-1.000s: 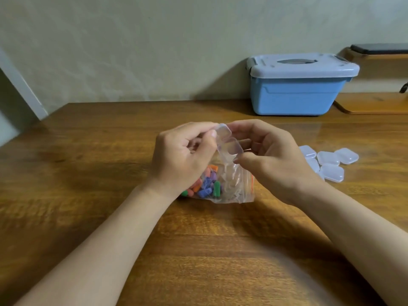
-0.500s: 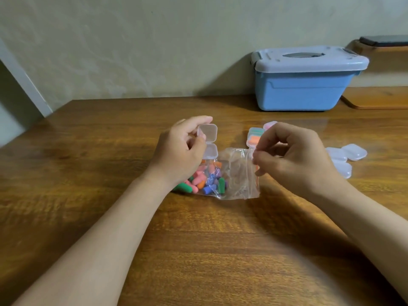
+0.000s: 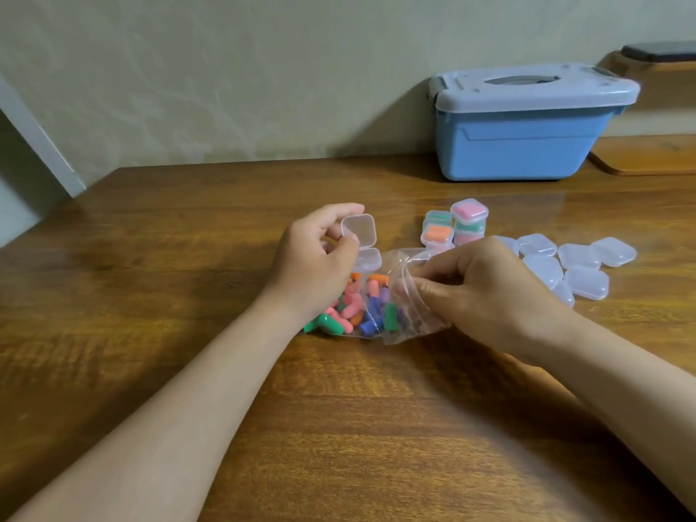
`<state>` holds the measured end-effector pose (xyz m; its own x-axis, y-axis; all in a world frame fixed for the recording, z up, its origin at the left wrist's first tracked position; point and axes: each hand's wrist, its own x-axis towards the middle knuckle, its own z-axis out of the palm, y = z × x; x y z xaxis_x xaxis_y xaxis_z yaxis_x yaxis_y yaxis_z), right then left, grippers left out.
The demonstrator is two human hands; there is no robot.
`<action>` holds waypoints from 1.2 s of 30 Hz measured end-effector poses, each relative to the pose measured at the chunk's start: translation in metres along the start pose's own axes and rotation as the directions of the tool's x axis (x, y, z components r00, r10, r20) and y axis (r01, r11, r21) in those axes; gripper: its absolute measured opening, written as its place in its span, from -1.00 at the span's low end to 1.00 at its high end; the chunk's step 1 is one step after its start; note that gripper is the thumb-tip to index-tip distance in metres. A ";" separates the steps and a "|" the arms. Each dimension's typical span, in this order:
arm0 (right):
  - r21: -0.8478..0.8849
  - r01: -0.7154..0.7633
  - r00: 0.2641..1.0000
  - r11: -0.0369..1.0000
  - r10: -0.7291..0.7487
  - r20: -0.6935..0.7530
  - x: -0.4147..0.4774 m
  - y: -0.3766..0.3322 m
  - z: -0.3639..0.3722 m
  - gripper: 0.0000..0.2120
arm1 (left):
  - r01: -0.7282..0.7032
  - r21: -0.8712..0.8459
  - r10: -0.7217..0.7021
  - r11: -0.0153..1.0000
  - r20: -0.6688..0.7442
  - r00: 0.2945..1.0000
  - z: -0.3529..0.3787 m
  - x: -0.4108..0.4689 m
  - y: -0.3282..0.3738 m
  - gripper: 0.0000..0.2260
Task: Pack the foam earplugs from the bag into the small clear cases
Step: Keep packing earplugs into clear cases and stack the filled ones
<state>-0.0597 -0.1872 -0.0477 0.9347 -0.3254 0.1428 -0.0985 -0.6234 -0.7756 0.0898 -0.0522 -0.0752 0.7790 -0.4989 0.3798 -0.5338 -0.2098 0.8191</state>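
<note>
**Right hand now on the bag, left hand holding an open case**

Half a second ago your right hand was lifted off the bag with its fingers curled on nothing. Now your right hand point(image 3: 489, 292) has come down and its curled fingers pinch the mouth of the clear plastic zip bag point(image 3: 399, 265), which lies on the wooden bench point(image 3: 188, 295) between your two hands. Your left hand point(image 3: 316, 258) has not shifted. It still grips a small clear hinged plastic case point(image 3: 359, 235) by its edge, with the lid standing open and nothing inside.

The coloured foam earplugs point(image 3: 354, 310) are heaped in the bag's left half, directly below the open case. They lie against your left wrist and just left of your right fingertips.

Behind the bag stands a stack of filled clear cases point(image 3: 455, 224). A cluster of closed empty clear cases point(image 3: 576, 269) lies beyond your right hand. A blue plastic lidded box point(image 3: 527, 145) sits by the wall.
</note>
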 end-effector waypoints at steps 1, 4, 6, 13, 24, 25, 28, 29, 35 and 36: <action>-0.020 0.003 0.999 1.000 -0.002 0.032 0.000 0.000 0.000 -0.85 | 0.002 -0.012 -0.002 1.000 0.000 1.000 0.001 -0.001 0.001 -0.68; -0.088 0.032 0.994 0.996 -0.023 0.105 0.000 0.002 0.000 -0.92 | 0.013 -0.052 -0.014 0.999 -0.006 1.000 0.005 -0.002 0.004 -0.68; -0.107 0.058 0.988 0.993 -0.042 0.148 0.001 0.001 0.001 -0.91 | 0.032 -0.072 -0.033 0.997 -0.007 0.999 0.008 -0.003 0.005 -0.68; -0.092 0.122 0.982 0.988 -0.106 0.154 0.001 -0.001 -0.001 -0.85 | 0.080 -0.109 -0.084 0.991 -0.026 0.996 0.013 -0.004 0.007 -0.69; 0.034 0.076 0.952 0.997 -0.082 0.295 -0.001 -0.008 -0.005 -0.75 | 0.127 -0.141 -0.134 0.982 -0.045 0.990 0.016 -0.007 0.014 -0.68; 0.028 0.071 0.938 0.997 -0.077 0.337 -0.001 -0.009 -0.005 -0.73 | 0.129 -0.146 -0.137 0.981 -0.045 0.990 0.017 -0.008 0.014 -0.68; -0.012 0.080 0.918 0.997 -0.069 0.390 -0.001 -0.010 -0.005 -0.66 | 0.134 -0.168 -0.142 0.977 -0.040 0.989 0.018 -0.008 0.014 -0.68; -0.034 0.088 0.923 0.996 -0.069 0.380 -0.001 -0.009 -0.005 -0.67 | 0.138 -0.177 -0.147 0.975 -0.036 0.988 0.018 -0.008 0.015 -0.68; -0.103 0.119 0.929 0.987 -0.074 0.363 0.000 -0.010 -0.003 -0.77 | 0.156 -0.197 -0.164 0.968 -0.025 0.986 0.021 -0.008 0.017 -0.67; -0.107 0.128 0.927 0.986 -0.081 0.365 0.000 -0.009 -0.003 -0.75 | 0.156 -0.200 -0.165 0.967 -0.027 0.986 0.021 -0.008 0.017 -0.68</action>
<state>-0.0602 -0.1835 -0.0388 0.9995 0.0086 -0.0292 -0.0136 -0.7325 -0.6807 0.0673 -0.0695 -0.0733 0.8649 -0.4348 0.2509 -0.3287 -0.1126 0.9377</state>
